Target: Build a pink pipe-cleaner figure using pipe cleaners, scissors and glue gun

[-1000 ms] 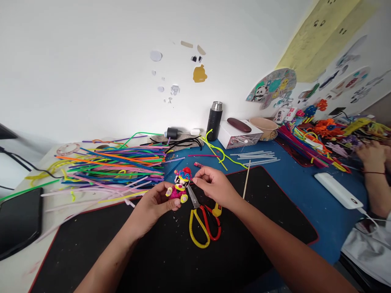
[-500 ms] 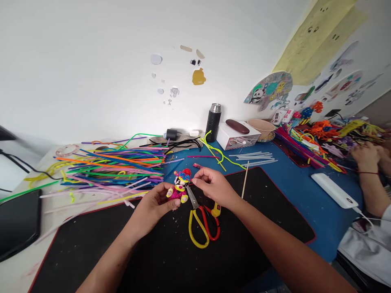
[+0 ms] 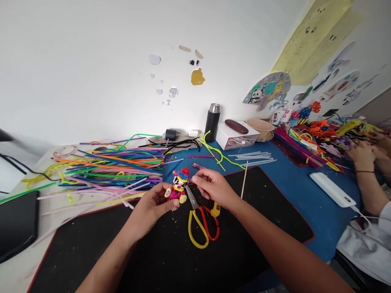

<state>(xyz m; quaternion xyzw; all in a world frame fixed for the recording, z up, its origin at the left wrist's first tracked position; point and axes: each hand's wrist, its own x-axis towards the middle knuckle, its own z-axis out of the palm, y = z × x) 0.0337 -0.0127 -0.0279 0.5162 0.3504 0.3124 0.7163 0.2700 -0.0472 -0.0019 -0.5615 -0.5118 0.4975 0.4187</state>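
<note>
My left hand (image 3: pixel 154 207) is closed round the lower part of a small pipe-cleaner doll (image 3: pixel 179 188), which it holds upright above the black mat. The doll has a blue-and-red hat, a black-and-white face, a magenta body and yellow-rimmed paws. Beside the hat, my right hand (image 3: pixel 212 186) has its thumb and forefinger pinched together; whatever lies between the tips is too small to make out. Scissors (image 3: pixel 193 204) with one yellow and one red handle lie just below, their blades pointing at the doll. A yellow-handled tool (image 3: pixel 215 210) is partly hidden under my right wrist.
Many coloured pipe cleaners (image 3: pixel 119 167) are heaped at the left. Behind the black mat (image 3: pixel 269 203) stand a black flask (image 3: pixel 213 122) and a white box (image 3: pixel 236 140). A wooden stick (image 3: pixel 244 179) lies at right, near a white power bank (image 3: pixel 332 190). Another person's hands (image 3: pixel 362 156) work far right.
The whole view has shifted slightly. Both hands keep nearly the same pose around the doll, with the right fingertips still beside its hat.
</note>
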